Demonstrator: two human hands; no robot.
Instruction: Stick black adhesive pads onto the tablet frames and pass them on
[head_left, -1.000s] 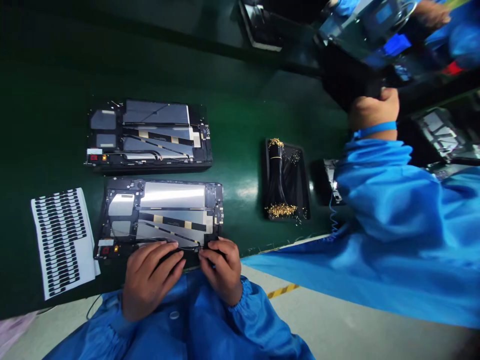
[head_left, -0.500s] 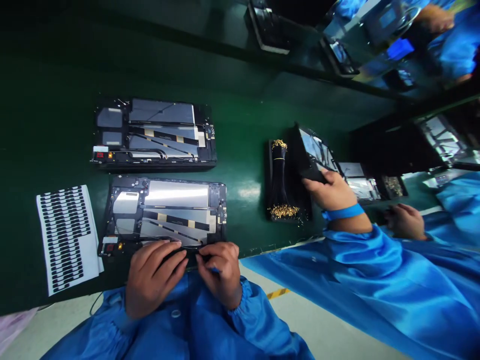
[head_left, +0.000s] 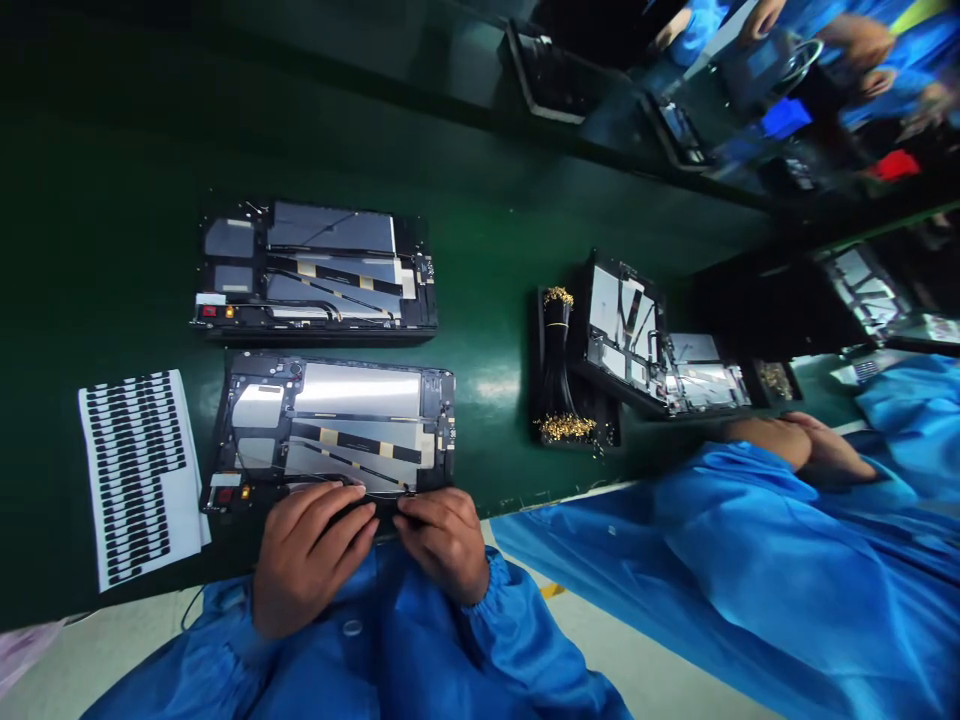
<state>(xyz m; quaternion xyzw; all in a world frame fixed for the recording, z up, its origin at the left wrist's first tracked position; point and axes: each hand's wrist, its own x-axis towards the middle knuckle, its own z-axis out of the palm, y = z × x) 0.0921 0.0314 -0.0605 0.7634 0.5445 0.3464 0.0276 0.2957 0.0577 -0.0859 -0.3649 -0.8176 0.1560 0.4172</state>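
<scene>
An opened tablet (head_left: 356, 388) with bare silvery panels and dark flex strips lies before me, its long near edge under my hands. My left hand (head_left: 311, 555) rests on that edge, fingers bent and held close together; what lies beneath the fingertips is hidden. Just to its right, my right hand (head_left: 446, 540) pinches at the same edge, close to the tablet's near right corner. Whatever is between its fingertips is too small and covered to make out. Thin black cables run along the near side of the tablet beside the fingers. A second opened tablet (head_left: 330, 225) lies just beyond.
A white sheet of black stickers (head_left: 176, 510) lies on the left. To the right, a tied bundle of black cables (head_left: 556, 370) with gold ends sits in a dark tray, beside another opened tablet (head_left: 606, 290). A co-worker's blue sleeve (head_left: 720, 540) reaches in at right.
The co-worker's hand has let go of the tablet on the right, now lying beside the cable bundle, and drawn back. My hands stay nearly in place; my right fingers have shifted slightly.
</scene>
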